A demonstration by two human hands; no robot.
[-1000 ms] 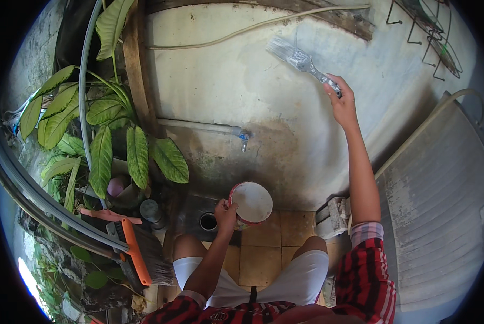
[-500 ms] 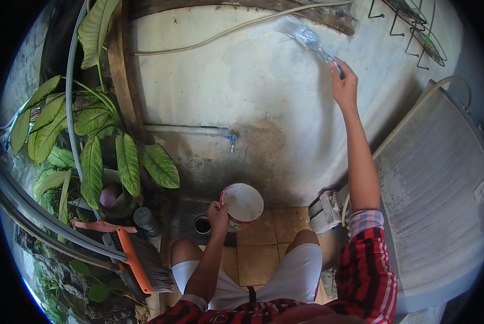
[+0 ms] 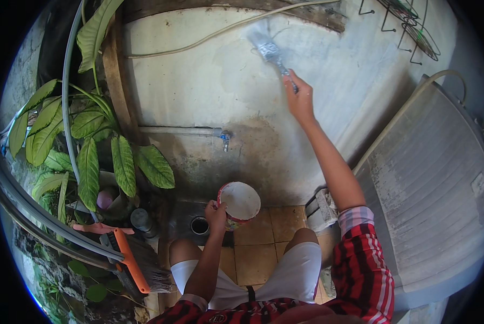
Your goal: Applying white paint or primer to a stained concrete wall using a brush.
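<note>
My right hand (image 3: 299, 100) is closed round the handle of a wide paintbrush (image 3: 270, 52), raised at arm's length. The bristles, smeared with pale paint, are against the upper part of the whitish wall (image 3: 188, 81). Low in front of my knees, my left hand (image 3: 216, 215) grips the rim of a round paint bucket (image 3: 242, 201). White coats the bucket's inside, and its outer side is red and patterned. The bucket's mouth faces up toward me.
A blue-handled tap (image 3: 225, 141) juts from the wall on a pipe. Leafy plants (image 3: 124, 162) and an orange-handled broom (image 3: 132, 262) stand at left. A grey ribbed panel (image 3: 436, 189) leans at right, beside pale blocks (image 3: 323, 210). Wire racks (image 3: 415, 27) hang upper right.
My right hand has swept the paintbrush leftward and slightly down across the wall. My left hand still holds the bucket in nearly the same place.
</note>
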